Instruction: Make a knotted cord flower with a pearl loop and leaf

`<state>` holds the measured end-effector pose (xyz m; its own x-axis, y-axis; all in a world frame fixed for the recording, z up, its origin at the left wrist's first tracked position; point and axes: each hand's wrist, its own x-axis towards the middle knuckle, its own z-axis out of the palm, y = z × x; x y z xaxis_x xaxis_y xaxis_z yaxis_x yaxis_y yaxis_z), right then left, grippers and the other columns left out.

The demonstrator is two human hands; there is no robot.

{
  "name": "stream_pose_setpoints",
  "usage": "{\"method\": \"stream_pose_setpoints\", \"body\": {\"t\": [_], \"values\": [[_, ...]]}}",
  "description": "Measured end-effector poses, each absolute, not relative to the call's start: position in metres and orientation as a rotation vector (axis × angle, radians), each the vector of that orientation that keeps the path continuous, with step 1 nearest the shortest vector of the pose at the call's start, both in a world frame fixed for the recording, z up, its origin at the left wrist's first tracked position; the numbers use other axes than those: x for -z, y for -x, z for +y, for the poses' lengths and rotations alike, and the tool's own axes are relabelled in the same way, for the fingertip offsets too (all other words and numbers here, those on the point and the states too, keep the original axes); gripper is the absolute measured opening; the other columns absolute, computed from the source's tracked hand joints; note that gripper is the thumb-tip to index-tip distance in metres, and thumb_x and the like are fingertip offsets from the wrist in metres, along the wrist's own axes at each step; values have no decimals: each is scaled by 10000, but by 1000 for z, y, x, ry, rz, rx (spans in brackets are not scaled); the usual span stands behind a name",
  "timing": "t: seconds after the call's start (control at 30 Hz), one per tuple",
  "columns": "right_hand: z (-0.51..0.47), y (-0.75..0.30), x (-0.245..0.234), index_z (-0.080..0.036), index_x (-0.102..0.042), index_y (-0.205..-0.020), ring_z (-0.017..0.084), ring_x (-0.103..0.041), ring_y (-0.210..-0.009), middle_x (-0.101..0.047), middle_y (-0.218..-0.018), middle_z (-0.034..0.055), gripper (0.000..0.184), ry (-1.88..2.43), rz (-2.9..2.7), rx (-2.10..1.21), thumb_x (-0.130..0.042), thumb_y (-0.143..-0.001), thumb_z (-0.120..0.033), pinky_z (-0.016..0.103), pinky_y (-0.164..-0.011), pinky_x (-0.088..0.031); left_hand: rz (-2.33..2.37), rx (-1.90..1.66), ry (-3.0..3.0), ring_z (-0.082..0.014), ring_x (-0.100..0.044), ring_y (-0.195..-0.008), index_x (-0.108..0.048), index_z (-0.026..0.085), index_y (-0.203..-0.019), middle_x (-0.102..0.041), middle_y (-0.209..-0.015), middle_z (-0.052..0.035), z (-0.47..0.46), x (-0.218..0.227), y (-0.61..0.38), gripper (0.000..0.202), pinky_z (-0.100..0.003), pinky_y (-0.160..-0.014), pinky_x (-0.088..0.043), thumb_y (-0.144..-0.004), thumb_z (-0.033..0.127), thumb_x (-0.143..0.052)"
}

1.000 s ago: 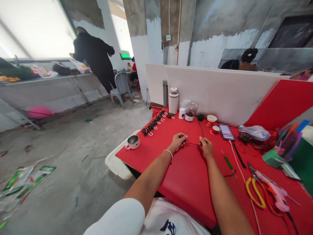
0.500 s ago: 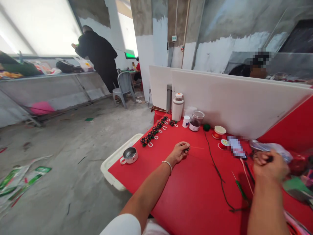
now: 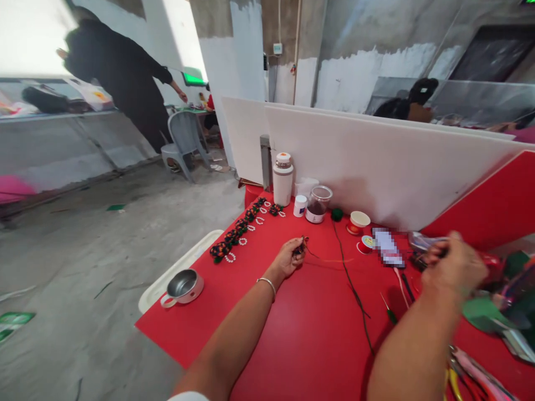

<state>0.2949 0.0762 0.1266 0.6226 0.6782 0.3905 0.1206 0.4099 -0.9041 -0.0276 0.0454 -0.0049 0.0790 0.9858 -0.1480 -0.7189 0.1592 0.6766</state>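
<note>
Head view: the small dark knotted piece (image 3: 300, 248) sits pinched between the fingertips of the left hand (image 3: 290, 258), low over the middle of the red table (image 3: 317, 334). A thin thread (image 3: 317, 258) trails from it to the right across the tabletop. A silver bracelet (image 3: 267, 283) circles the left wrist.

The right hand (image 3: 453, 268) is well apart, raised over the cluttered right side of the table. Its fingers are curled, but it is blurred and I cannot tell whether it holds anything.

Between the hands a dark green cord (image 3: 353, 289) runs from a green ball of cord (image 3: 336, 214) down the table. Behind the left hand lie a row of beaded pieces (image 3: 240, 228), a white flask (image 3: 283, 179), a small white pot (image 3: 300, 205), a glass jar (image 3: 318, 203) and two thread spools (image 3: 358, 222). A steel cup (image 3: 183, 285) stands near the table's left corner, above a white tray (image 3: 175, 273). A white partition board (image 3: 376, 161) backs the table. Farther off, a person in black (image 3: 121, 67) stands by a grey chair (image 3: 181, 139).
</note>
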Motion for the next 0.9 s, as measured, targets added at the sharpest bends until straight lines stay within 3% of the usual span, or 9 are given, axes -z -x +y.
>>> {"method": "stream_pose_setpoints", "body": {"t": [0.07,0.23,0.33,0.43,0.53,0.67,0.73,0.9], "values": [[69,-267,-127,-210,-578,-607,123,-445,-458,-515,-529,-15,332,1322,-1044,-524,-688,-753,-488,278,-428,-328,672,-1358,-480,-37,-406,-394,-605,144,-829,-534,-583,43,46,7,27,376,-132,-318,-155,-671,406,-824],[63,-222,-124,-181,-672,-648,148,-540,-603,-635,-608,6,456,1430,-1799,-662,-628,-832,-596,265,-557,-379,700,-1411,-450,-41,-514,-479,-618,139,-862,-680,-819,-30,50,9,27,348,-128,-333,-284,-684,346,-834],[71,-193,-112,-193,-748,-811,184,-621,-738,-736,-799,35,378,1331,-1962,-791,-603,-874,-536,281,-655,-436,719,-1445,-444,-47,-546,-498,-608,156,-844,-689,-818,-14,53,8,26,371,-129,-363,-338,-639,312,-873],[82,-158,-87,-185,-763,-936,209,-657,-835,-759,-934,54,317,1240,-1952,-999,-691,-806,-464,304,-749,-482,747,-1473,-458,-63,-583,-532,-640,168,-927,-702,-813,-12,54,6,25,446,-139,-406,-387,-595,309,-903],[89,-131,-58,-167,-754,-914,179,-637,-747,-747,-888,45,330,1129,-1896,-1247,-763,-713,-430,276,-661,-482,800,-1508,-484,-58,-562,-499,-664,171,-973,-702,-774,-5,56,6,24,504,-141,-392,-349,-569,331,-918],[93,-124,-36,-142,-721,-732,109,-538,-504,-687,-637,28,328,1033,-1820,-1665,-753,-730,-468,229,-490,-397,896,-1547,-539,-40,-464,-384,-688,156,-951,-662,-632,23,59,10,24,483,-154,-347,-257,-577,361,-915],[97,-133,-33,-145,-701,-653,86,-477,-437,-652,-569,17,352,1036,-1713,-1682,-770,-715,-485,220,-441,-352,926,-1544,-565,-32,-406,-340,-696,148,-926,-618,-554,41,60,11,24,451,-159,-337,-225,-599,380,-904],[110,-163,-31,-168,-698,-712,51,-391,-423,-643,-613,-14,359,1027,-1302,-1453,-820,-650,-500,201,-395,-281,922,-1494,-581,-40,-377,-326,-678,122,-798,-551,-483,40,60,8,26,411,-167,-325,-190,-612,419,-892]]}}
